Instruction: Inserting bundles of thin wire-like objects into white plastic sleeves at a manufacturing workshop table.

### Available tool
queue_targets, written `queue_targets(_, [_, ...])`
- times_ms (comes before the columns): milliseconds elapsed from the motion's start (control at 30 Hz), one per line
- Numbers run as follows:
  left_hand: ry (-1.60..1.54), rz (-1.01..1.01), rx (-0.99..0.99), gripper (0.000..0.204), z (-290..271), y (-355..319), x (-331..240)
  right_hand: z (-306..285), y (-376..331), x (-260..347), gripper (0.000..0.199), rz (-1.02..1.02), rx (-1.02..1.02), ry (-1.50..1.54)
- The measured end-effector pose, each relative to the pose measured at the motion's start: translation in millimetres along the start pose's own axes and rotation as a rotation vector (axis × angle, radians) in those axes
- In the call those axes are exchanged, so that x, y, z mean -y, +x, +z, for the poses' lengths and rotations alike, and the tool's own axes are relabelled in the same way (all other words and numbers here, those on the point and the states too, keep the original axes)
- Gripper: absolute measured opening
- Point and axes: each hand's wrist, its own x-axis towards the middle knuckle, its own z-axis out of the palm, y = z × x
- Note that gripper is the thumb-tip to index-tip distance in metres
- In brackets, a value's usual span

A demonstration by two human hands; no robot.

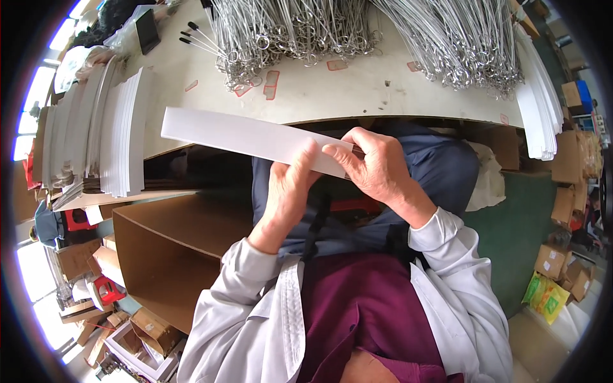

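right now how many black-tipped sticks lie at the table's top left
3: black-tipped sticks lie fanned side by side, left of the wire pile; more may be hidden under it.

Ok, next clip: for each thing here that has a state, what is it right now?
White paper sleeve: held in the air in both hands, long, flat, tilted.
Left hand: closed on the sleeve, thumb on top.
Right hand: gripping the sleeve's right end.
Cardboard box: open, beside the person's left knee.
White sleeve stacks: piled on edge on the table's left.
Wire skewers: heaped loose on the table.
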Motion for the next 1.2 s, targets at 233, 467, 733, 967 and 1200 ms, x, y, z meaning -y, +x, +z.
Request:
queue_targets(233, [1.486, 0.796, 0.421, 0.044, -13, -45, -53, -15, -7, -9, 0.049, 0.048, 0.125, 0.066])
queue_targets(467, [1.849, 0.681, 0.618, 0.078, -24, -1, -50, -11, -6, -1, 0.048, -0.193, 0.168, -0.079])
queue_targets(733, [1.837, 0.699, 0.427, 0.072, -34, -1, -34, -20, -29, -17, 0.042, 0.336, 0.075, 0.526])
queue_targets(967, [1.869, 0.646, 0.43, 0.072, -34, -6, -26, -13, -31, -11, 0.031, 0.453, -0.032, 0.617])
queue_targets(1200, [1.849, 0.671, 0.398, 0.068, -34, -6, -17, -8, -30, -11, 0.016, 0.378, -0.087, 0.465])
